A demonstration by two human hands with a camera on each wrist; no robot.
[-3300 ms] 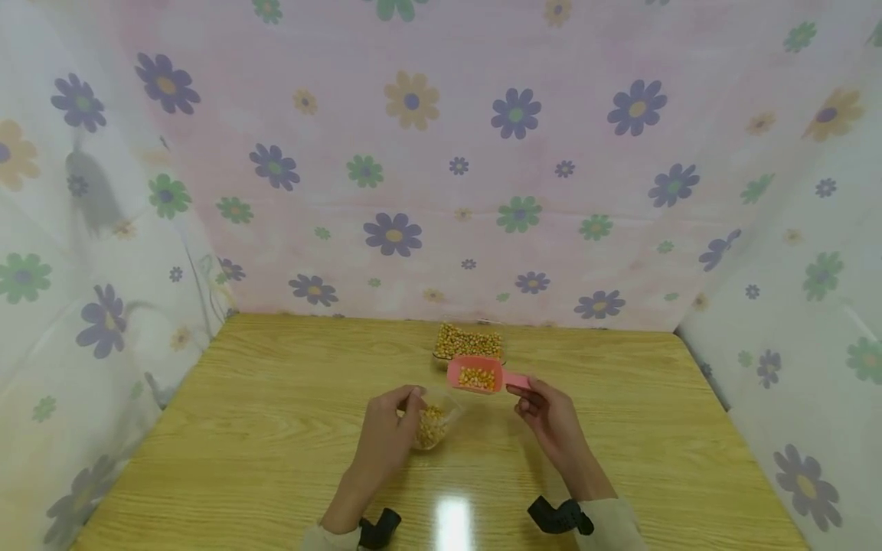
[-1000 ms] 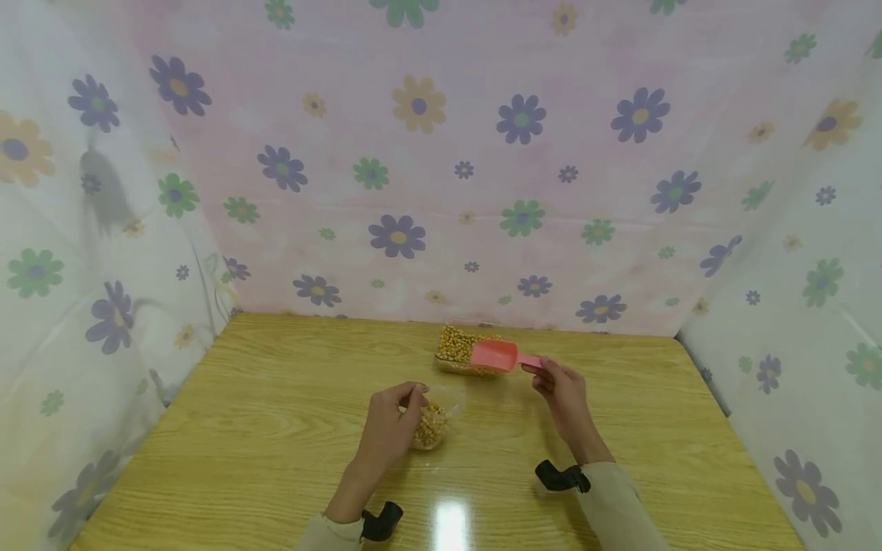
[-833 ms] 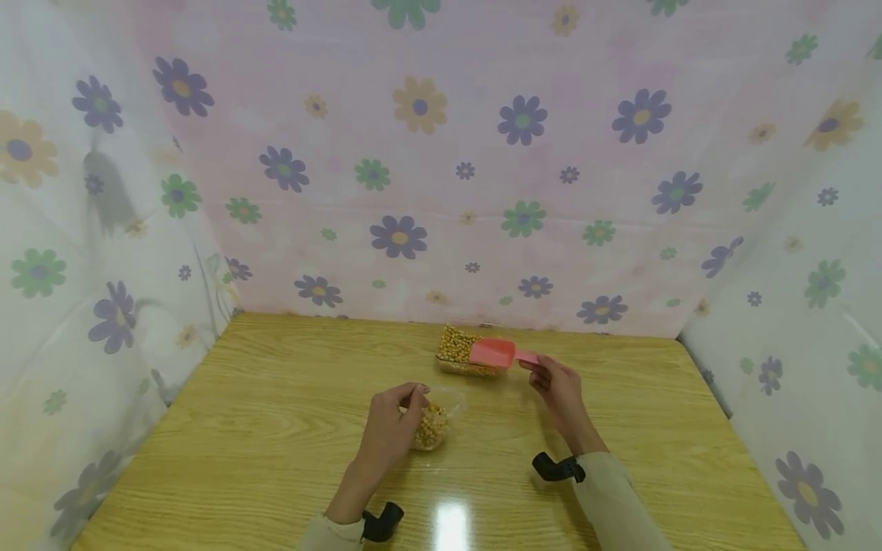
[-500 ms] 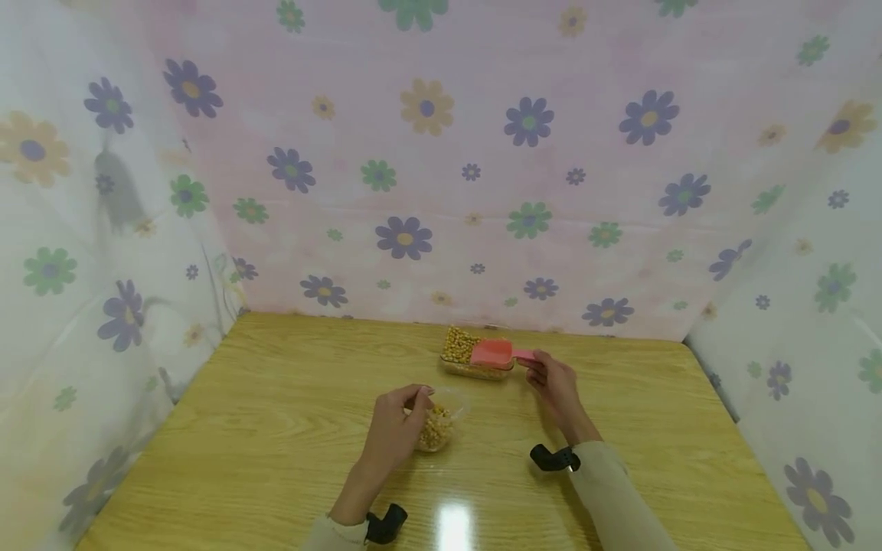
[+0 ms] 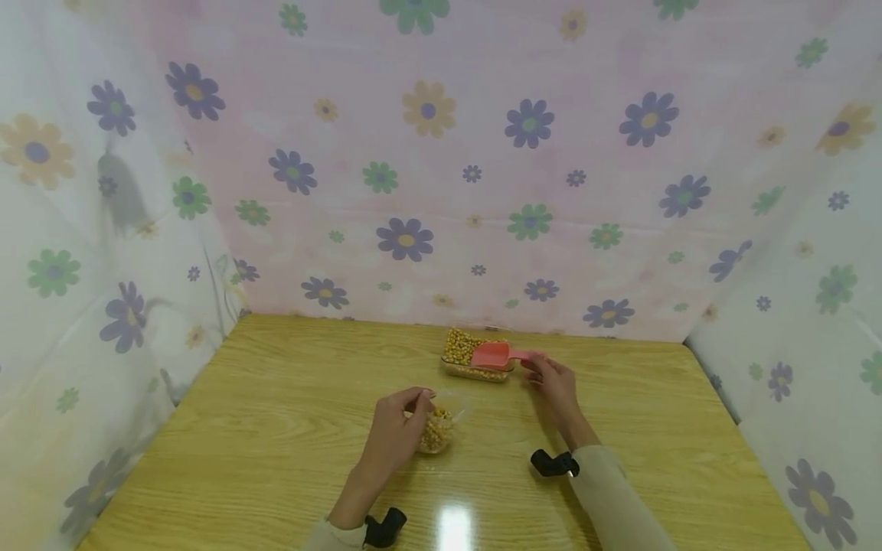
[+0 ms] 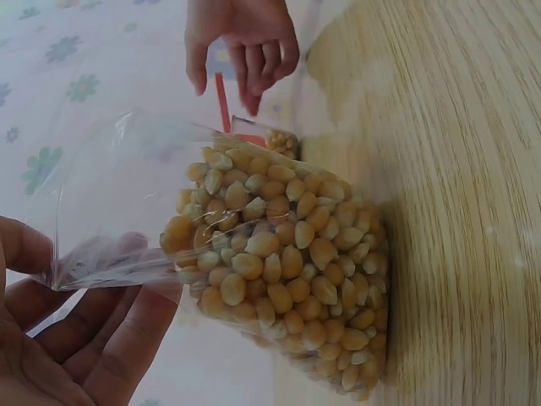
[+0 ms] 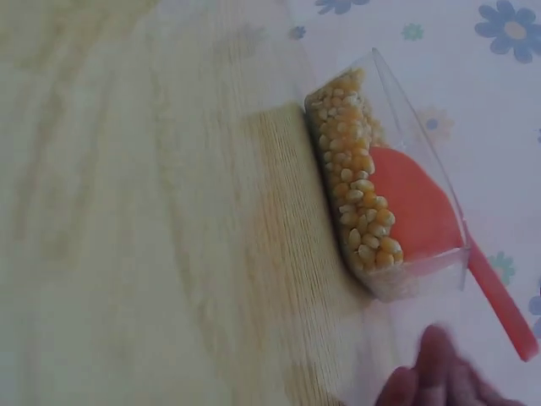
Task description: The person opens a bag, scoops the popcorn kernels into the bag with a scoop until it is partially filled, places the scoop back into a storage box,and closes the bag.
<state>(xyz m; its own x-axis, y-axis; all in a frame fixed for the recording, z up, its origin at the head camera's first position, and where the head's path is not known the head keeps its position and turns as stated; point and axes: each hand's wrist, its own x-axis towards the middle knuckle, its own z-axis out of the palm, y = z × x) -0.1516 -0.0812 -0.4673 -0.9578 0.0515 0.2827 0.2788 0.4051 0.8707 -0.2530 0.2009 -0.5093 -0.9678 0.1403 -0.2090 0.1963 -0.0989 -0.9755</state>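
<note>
My left hand [image 5: 396,432] pinches the top edge of a clear plastic bag [image 6: 292,254], which stands on the table partly filled with corn kernels. Farther back, a clear box [image 7: 414,275] holds more corn kernels [image 7: 338,144]. A pink scoop [image 5: 491,355] lies in the right part of this box, its handle [image 7: 503,309] sticking out over the rim to the right. My right hand [image 5: 554,386] is just beside that handle. Both wrist views show its fingers loose and apart from the handle, with nothing held.
The wood-grain table [image 5: 289,405] ends at a flowered cloth backdrop [image 5: 441,191] close behind the box. Similar cloth hangs at the left and right. A black wrist mount [image 5: 553,463] sits on each wrist.
The scoop, earlier lifted with kernels in it, has come down into the box, and no kernels show in its bowl. My right hand has let go. My left hand keeps holding the bag.
</note>
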